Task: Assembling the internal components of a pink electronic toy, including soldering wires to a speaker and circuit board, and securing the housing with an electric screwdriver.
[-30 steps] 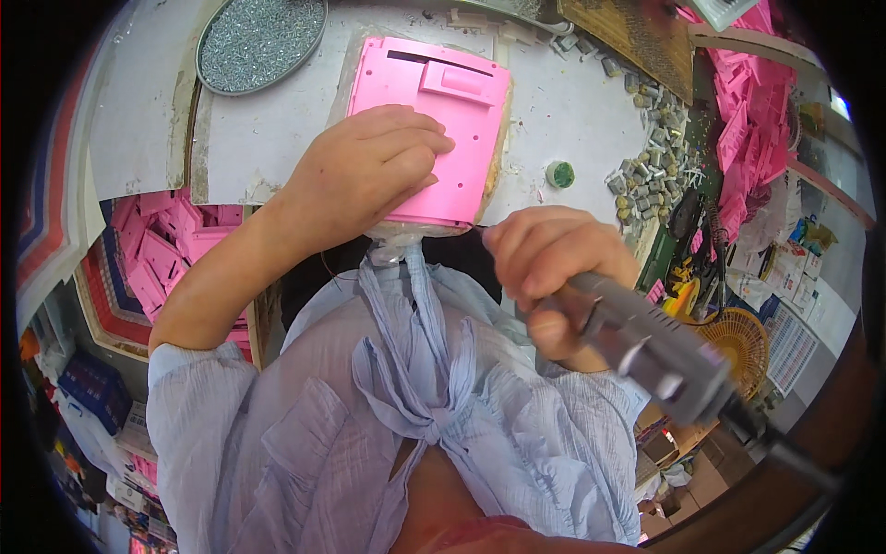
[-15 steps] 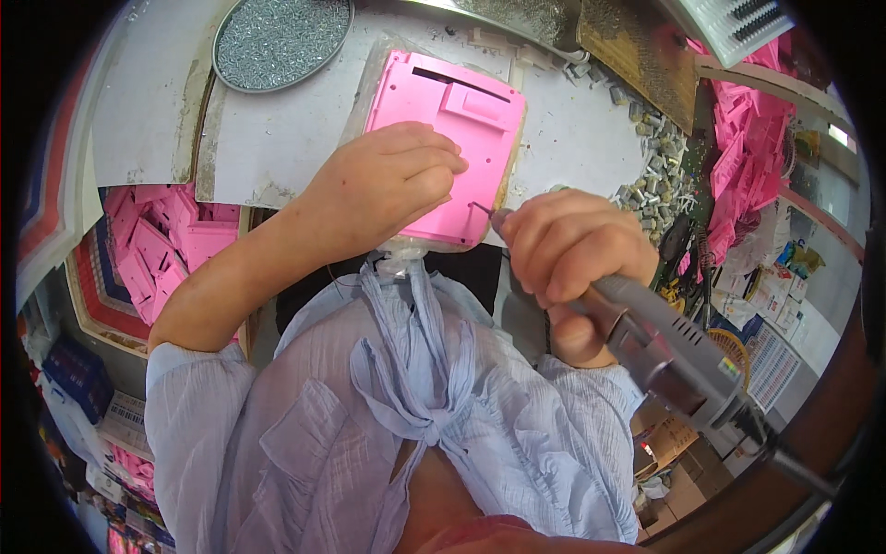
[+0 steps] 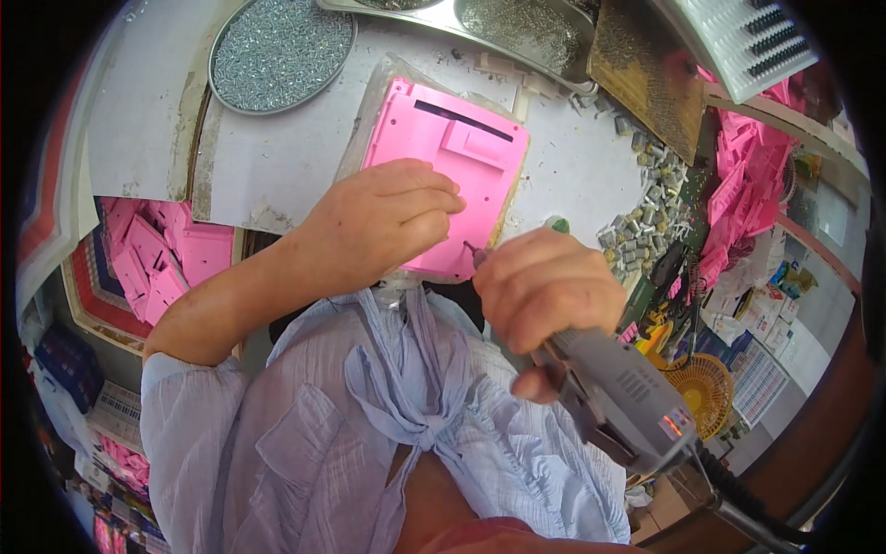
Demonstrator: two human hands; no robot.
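A flat pink plastic casing (image 3: pixel 475 185) with a long dark slot lies on a plastic-wrapped pad (image 3: pixel 355 138) on the white worktable. Its lower left part is covered by my left hand (image 3: pixel 397 217), whose bent fingers press together and hold it down. My right hand (image 3: pixel 554 282) is wrapped round a grey electric screwdriver (image 3: pixel 618 392), its cord trailing to the lower right. The thin bit (image 3: pixel 474 249) meets the casing near its lower right corner. Whether a screw is at the tip is too small to tell.
A round metal tray of screws (image 3: pixel 281 55) stands at the far left, and a metal tray (image 3: pixel 517 32) with small parts at the back. Small metal cylinders (image 3: pixel 637 217) are heaped at right. Pink parts fill a crate (image 3: pixel 157 258) at left and pile up (image 3: pixel 743 185) at right.
The screwdriver and my right hand have shifted left and nearer to me, with the tool's rear end swung downward. In the picture the casing and table sit slightly lower; my left hand stays on the casing.
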